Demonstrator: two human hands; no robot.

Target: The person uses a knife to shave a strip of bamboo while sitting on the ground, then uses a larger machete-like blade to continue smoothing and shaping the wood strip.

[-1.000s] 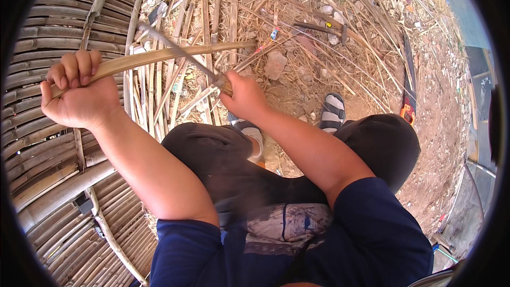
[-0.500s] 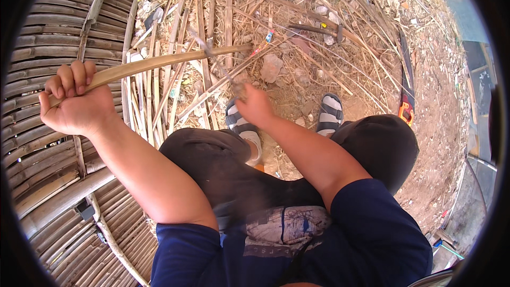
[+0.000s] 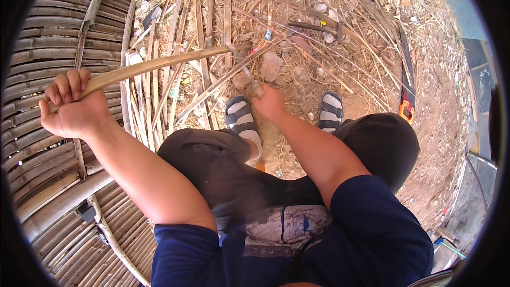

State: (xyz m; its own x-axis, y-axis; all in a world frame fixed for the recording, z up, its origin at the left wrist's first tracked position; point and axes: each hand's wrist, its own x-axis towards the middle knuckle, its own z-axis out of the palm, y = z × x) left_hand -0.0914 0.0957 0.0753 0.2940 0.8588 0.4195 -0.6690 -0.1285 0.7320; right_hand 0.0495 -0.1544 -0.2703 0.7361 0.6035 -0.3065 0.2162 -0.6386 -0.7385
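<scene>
My left hand (image 3: 74, 98) is closed around the near end of a long split bamboo strip (image 3: 159, 64), left of my knees. The strip reaches forward and right, its far end low over the littered ground. In my right hand (image 3: 270, 103), closed and in front of my feet, is the handle of a knife (image 3: 257, 89). Its narrow blade, smeared by motion, points up and left across the strip near its far end. Whether the edge touches the bamboo I cannot tell.
A slatted bamboo wall (image 3: 64, 53) rises on the left. Several loose bamboo strips (image 3: 199, 32) and straw cover the ground ahead. A stone (image 3: 271, 67) lies beyond my feet. A handsaw with an orange handle (image 3: 407, 110) rests right of my knee.
My right hand has moved right and slightly forward, carrying the knife along the strip toward its far end. My left hand has dropped slightly, still gripping the strip.
</scene>
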